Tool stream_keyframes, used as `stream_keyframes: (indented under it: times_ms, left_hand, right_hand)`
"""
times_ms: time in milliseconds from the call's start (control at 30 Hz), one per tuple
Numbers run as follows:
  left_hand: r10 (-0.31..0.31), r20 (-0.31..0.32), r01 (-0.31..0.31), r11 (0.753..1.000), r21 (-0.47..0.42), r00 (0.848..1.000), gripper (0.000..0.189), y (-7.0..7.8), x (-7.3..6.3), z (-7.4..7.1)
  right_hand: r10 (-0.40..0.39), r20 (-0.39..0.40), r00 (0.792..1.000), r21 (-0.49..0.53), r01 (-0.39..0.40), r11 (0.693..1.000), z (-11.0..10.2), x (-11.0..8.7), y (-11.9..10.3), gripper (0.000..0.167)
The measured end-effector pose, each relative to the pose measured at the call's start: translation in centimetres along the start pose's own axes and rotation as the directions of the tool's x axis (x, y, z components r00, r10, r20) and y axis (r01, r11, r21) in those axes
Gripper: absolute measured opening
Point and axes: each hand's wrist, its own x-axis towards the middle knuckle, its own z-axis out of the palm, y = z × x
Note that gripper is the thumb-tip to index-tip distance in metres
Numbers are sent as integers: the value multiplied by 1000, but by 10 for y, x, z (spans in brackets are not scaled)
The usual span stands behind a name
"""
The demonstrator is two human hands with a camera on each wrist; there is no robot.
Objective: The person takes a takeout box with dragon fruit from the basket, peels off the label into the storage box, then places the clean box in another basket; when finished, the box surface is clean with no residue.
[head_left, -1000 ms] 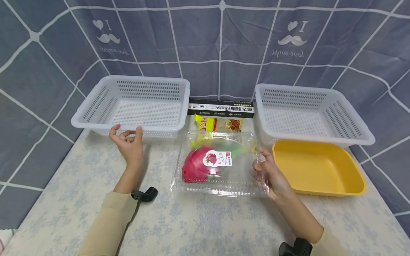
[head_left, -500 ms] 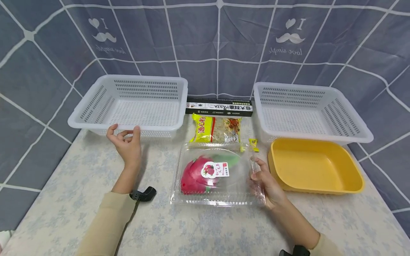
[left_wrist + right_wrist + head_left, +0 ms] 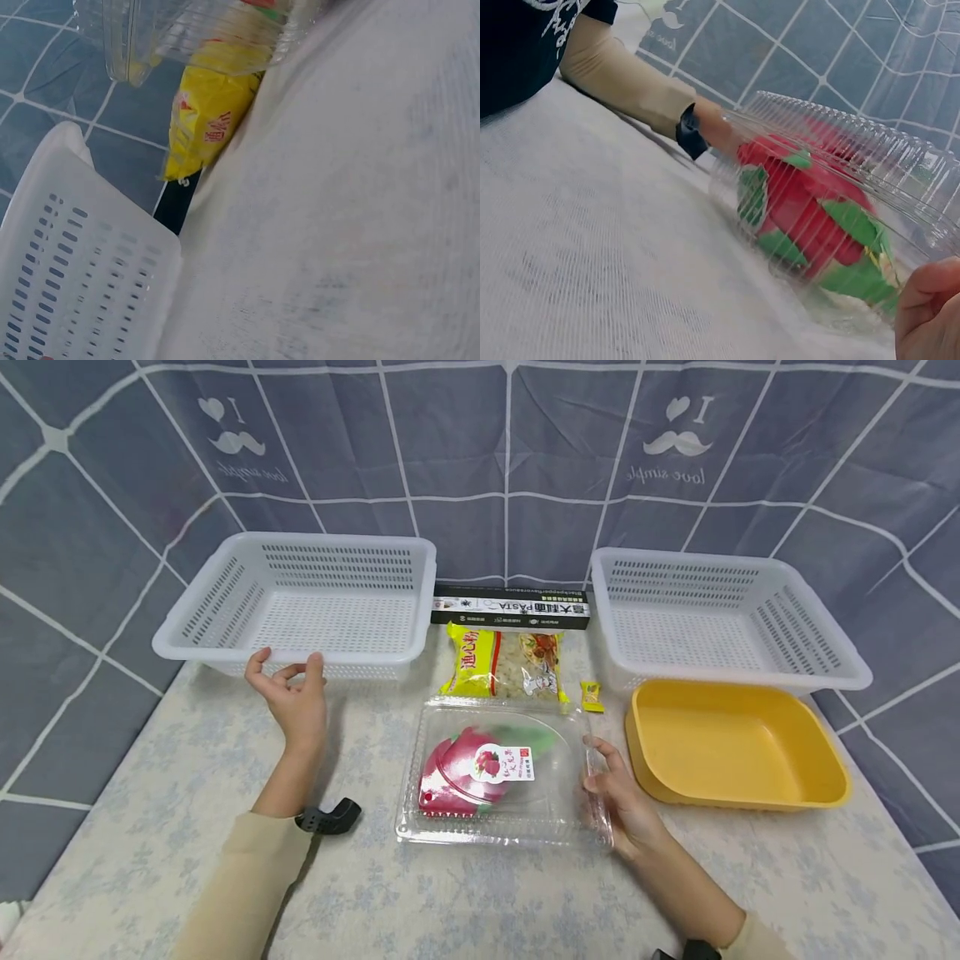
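A clear plastic clamshell box with a red and green dragon fruit and a white label is in the middle of the head view. My right hand grips the box by its right edge, thumb on top, some fingers hidden under it. Through the ribbed side of the box in the right wrist view, the dragon fruit shows clearly. My left hand, fingers loosely bent, is at the front rim of the left white basket, with fingertips right at the rim. Nothing shows between its fingers.
Behind the box lie a yellow pasta bag and a black pasta box. A small yellow packet lies to their right. A second white basket and a yellow bin stand at right. A patterned curtain hangs behind.
The right hand has brought the clamshell box toward me, lower in the head view, uncovering the pasta bag and small packet. The left hand has stayed at the basket rim.
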Motion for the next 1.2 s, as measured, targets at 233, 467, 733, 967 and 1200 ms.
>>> stream_keyframes:
  times_ms: [233, 467, 733, 967, 1200]
  left_hand:
    - [-52, 72, 46, 995, 83, 996, 59, 13, -6, -2]
    - [-189, 244, 132, 964, 232, 951, 60, 25, -32, -6]
    - [-352, 556, 118, 903, 413, 753, 52, 28, -60, -6]
    - [-349, 751, 109, 930, 351, 561, 46, 27, -72, -4]
    - [-290, 837, 96, 956, 278, 464, 60, 27, -79, -10]
  right_hand:
    - [2, 19, 1000, 15, -3, 1000, -1, -2, -1, 54]
    - [10, -5, 1000, -28, -10, 1000, -1, -3, -2, 52]
    - [28, -83, 996, -138, -39, 990, -1, -3, -4, 50]
    - [38, -143, 989, -160, -61, 985, 3, -4, -8, 46]
    - [39, -184, 982, -197, -76, 977, 6, -6, -10, 44]
